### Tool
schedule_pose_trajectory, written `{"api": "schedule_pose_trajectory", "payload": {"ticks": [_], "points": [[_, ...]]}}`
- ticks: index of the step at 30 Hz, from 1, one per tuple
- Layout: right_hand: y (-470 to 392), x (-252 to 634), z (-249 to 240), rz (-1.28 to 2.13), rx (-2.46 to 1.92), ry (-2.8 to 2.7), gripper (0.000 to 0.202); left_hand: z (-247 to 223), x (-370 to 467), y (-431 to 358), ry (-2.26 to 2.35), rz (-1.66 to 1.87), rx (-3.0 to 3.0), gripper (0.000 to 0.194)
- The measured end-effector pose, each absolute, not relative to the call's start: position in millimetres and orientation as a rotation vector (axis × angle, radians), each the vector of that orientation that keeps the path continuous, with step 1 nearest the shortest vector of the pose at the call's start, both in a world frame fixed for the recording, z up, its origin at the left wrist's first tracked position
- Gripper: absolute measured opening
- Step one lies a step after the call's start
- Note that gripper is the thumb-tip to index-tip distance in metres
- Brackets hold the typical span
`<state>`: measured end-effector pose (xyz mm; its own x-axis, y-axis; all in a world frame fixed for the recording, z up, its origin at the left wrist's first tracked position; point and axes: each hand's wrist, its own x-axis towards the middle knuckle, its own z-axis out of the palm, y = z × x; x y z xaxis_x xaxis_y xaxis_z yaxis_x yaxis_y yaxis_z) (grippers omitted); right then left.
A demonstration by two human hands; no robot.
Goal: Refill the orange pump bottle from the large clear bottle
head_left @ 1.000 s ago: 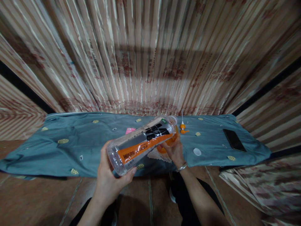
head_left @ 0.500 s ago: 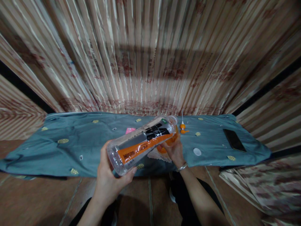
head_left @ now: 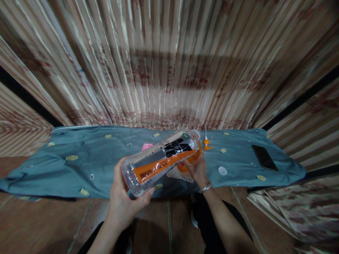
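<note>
Phone (head_left: 264,157), orange pump (head_left: 206,142) right of bottle (head_left: 160,162)

head cam, fwd/down onto cloth (head_left: 53,173)

Barely anything different here tbh. Whole view sits just a hair further right than a second ago: clear bottle (head_left: 165,160), left hand (head_left: 124,203), right hand (head_left: 198,172), orange pump (head_left: 206,143), phone (head_left: 265,157), the lot. Print on the bottle's near-left end looks slightly different too, too blurry to say how.
</note>
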<state>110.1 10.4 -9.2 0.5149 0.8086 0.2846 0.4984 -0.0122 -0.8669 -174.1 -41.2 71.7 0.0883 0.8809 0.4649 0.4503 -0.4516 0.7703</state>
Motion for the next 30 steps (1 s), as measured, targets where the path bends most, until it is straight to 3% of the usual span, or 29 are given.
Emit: {"api": "schedule_pose_trajectory", "payload": {"ticks": [30], "points": [[9.7,107.3,-2.4,0.424,-1.673,-1.075,0.068,78.5,-171.6,-43.6,1.338,1.313,1.817,0.082]]}}
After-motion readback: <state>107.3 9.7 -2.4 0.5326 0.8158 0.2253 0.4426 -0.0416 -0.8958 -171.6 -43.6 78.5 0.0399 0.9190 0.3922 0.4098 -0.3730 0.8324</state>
